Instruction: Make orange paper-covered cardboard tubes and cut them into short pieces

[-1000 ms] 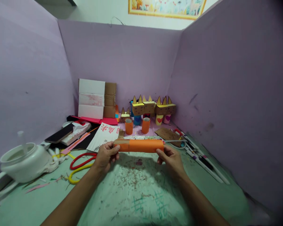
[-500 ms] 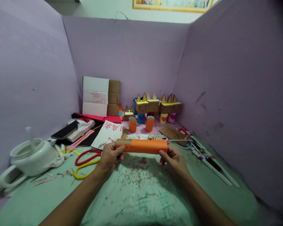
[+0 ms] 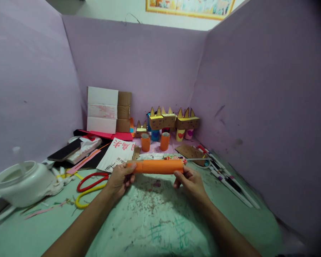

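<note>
A cardboard tube wrapped in orange paper (image 3: 160,166) is held level above the green tabletop (image 3: 139,232), with a strip of bare brown cardboard at its left end. My left hand (image 3: 121,178) pinches that brown end between thumb and fingers. At the orange right end, my right hand (image 3: 189,180) grips with the thumb in front and the fingers behind. Beyond the tube stand two short orange tubes (image 3: 145,142), open at the top. To the left of my left hand lie scissors (image 3: 92,182) with one red and one yellow handle loop.
Cardboard cat-eared figures (image 3: 157,123) stand at the back. A white teapot (image 3: 24,185) and a phone (image 3: 64,150) are on the left, a white printed card (image 3: 117,153) left of centre. Markers (image 3: 232,182) line the right. Purple panels (image 3: 139,64) enclose three sides.
The view has shifted slightly, so most things appear further left. Both hands keep their hold on the orange tube, which has turned a little so less of its brown end shows.
</note>
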Tool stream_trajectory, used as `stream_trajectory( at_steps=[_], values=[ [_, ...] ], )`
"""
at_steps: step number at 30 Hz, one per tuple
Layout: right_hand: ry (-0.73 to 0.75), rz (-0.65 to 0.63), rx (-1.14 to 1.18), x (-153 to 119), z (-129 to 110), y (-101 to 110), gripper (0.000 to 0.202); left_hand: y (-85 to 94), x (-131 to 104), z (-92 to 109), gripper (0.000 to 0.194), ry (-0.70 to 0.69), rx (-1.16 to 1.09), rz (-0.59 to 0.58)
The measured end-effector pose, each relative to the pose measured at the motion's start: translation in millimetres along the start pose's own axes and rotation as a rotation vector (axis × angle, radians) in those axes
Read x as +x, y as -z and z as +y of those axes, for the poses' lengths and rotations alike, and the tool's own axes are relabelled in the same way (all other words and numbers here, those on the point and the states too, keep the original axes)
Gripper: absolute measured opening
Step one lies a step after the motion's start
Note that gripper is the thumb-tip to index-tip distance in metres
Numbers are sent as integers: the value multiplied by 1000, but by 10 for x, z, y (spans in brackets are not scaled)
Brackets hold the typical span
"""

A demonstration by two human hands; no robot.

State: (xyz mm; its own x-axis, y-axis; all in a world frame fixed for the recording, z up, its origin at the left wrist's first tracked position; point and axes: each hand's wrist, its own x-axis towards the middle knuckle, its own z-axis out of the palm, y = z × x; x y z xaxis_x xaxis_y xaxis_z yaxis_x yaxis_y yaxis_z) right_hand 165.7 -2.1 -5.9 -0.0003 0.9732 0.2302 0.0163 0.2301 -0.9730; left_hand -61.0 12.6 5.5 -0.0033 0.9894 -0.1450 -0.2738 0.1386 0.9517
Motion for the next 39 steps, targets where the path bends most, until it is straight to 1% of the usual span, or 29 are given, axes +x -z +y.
stream_trajectory(
  at_steps=[4, 8, 10, 13, 17, 18, 21, 23, 28, 31, 34, 37, 39],
  values=[
    [3, 128, 1, -21, 39, 25, 27, -54, -35, -41, 43, -3, 50, -48],
    [-3, 193, 14, -8, 66, 18, 27, -103, -44, -96, 41, -26, 80, -30],
    [-20, 180, 20, 8, 65, 7, 26, -94, -34, -96, 41, -36, 81, -13],
    [-34, 123, 32, 32, 46, 5, 27, -51, -16, -59, 40, -44, 74, 11],
    [-12, 90, 38, 46, 32, 28, 37, -2, 0, 0, 40, -49, 67, 31],
    [-10, 86, 31, 45, 35, 32, 36, 4, 3, 7, 40, -48, 65, 35],
    [-18, 75, 12, 37, 43, 34, 21, 11, 3, 13, 41, -43, 60, 33],
    [-23, 76, 18, 31, 41, 31, 16, 13, -6, 14, 42, -38, 56, 17],
    [-31, 105, 58, 24, 20, 32, 21, 6, -42, 34, 47, -26, 65, -41],
    [-49, 105, 71, 21, 6, 30, 23, -3, -53, 42, 46, -32, 86, -44],
    [-71, 67, 73, 16, -10, 25, 28, -7, -56, 32, 43, -41, 101, -28],
    [-102, 26, 62, 9, -11, 22, 29, -4, -55, 12, 43, -50, 102, -22],
    [-123, 23, 57, 6, 0, 24, 29, -1, -54, -3, 43, -48, 104, -31]
  ],
)
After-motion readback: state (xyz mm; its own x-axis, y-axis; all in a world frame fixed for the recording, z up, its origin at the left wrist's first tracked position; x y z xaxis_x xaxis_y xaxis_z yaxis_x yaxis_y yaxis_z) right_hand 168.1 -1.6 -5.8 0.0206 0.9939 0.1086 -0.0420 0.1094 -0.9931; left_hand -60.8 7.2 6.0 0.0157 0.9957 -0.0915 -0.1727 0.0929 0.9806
